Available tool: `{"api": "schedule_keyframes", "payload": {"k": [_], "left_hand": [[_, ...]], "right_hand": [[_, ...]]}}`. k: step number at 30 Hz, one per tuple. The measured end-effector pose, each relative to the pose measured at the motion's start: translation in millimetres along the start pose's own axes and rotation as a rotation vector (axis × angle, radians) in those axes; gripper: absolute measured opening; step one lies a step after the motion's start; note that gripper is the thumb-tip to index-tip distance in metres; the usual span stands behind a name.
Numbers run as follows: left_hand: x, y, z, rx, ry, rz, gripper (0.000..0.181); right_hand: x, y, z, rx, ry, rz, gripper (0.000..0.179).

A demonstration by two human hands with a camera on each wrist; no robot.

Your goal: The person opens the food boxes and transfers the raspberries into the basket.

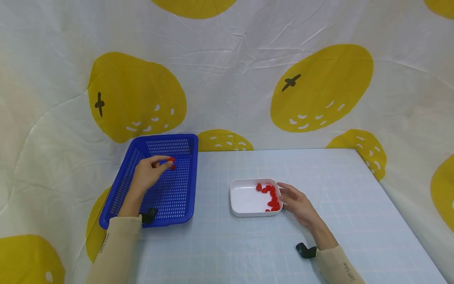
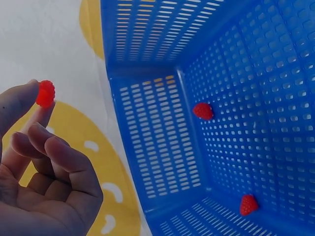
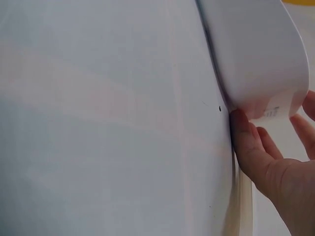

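Note:
My left hand (image 1: 147, 173) pinches a small red raspberry (image 2: 47, 93) between thumb and a fingertip, above the blue plastic basket (image 1: 194, 185). Two more red berries, one near (image 2: 203, 111) and one farther along (image 2: 248, 204), lie on the basket's perforated floor in the left wrist view. At the right end of a shallow white tray (image 1: 244, 201), my right hand (image 1: 299, 205) touches the wall with extended, relaxed fingers. Several red berries (image 1: 273, 199) gather along the tray's right side. The right wrist view shows the fingertips against the tray's outer corner.
A pale checked cloth covers the table (image 1: 220, 244), with the basket at its left edge and the tray near the middle. Behind the table hangs a white sheet (image 1: 227, 90) printed with large yellow fruit. Dark wrist cameras (image 1: 306, 251) are worn on both wrists.

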State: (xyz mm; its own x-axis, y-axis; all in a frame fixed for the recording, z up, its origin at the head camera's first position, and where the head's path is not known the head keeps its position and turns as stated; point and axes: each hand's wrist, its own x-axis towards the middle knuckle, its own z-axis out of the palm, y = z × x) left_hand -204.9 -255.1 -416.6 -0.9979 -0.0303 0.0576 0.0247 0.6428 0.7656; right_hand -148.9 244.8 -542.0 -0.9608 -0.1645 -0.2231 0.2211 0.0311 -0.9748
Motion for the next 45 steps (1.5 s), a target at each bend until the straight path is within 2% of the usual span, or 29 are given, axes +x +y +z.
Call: {"api": "schedule_keyframes", "payload": {"k": [5,12,17,22,25,28,34,38,41,45], "left_hand": [[-0.3,-1.4,0.4,-0.080,0.017,-0.021,0.049],[-1.2,4.6,3.3,-0.218,0.017,-0.106,0.055],[-2.3,20.3,11.6,-0.286,-0.014,-0.083,0.050],[-5.9,50.4,26.3,-0.359,-0.044,-0.009,0.044],[-9.2,72.0,44.7,-0.377,-0.066,0.069,0.037],[-13.8,90.9,72.5,-0.373,-0.124,0.126,0.032],[-25.8,118.6,131.9,-0.421,-0.270,0.141,0.030],[-29.2,124.0,164.5,-0.412,-0.316,0.152,0.027],[-29.1,121.9,185.4,-0.392,-0.333,0.153,0.026],[-28.4,114.8,209.5,-0.378,-0.351,0.109,0.026]], "right_hand": [[-0.7,0,1,-0.010,0.003,0.002,0.057],[-2.1,-3,2,0.002,-0.007,0.002,0.057],[-2.0,-3,1,0.004,-0.016,0.000,0.059],[-0.9,-2,1,0.007,-0.014,-0.001,0.059],[-1.0,-2,1,0.003,-0.006,-0.001,0.058],[-1.2,-2,1,-0.005,-0.002,-0.003,0.057],[-0.6,-2,0,-0.004,-0.001,-0.012,0.057],[-0.3,-2,1,-0.011,-0.008,-0.012,0.058],[-0.6,-1,1,-0.014,-0.008,-0.006,0.057],[-1.7,-1,1,-0.014,-0.001,-0.010,0.056]]}}
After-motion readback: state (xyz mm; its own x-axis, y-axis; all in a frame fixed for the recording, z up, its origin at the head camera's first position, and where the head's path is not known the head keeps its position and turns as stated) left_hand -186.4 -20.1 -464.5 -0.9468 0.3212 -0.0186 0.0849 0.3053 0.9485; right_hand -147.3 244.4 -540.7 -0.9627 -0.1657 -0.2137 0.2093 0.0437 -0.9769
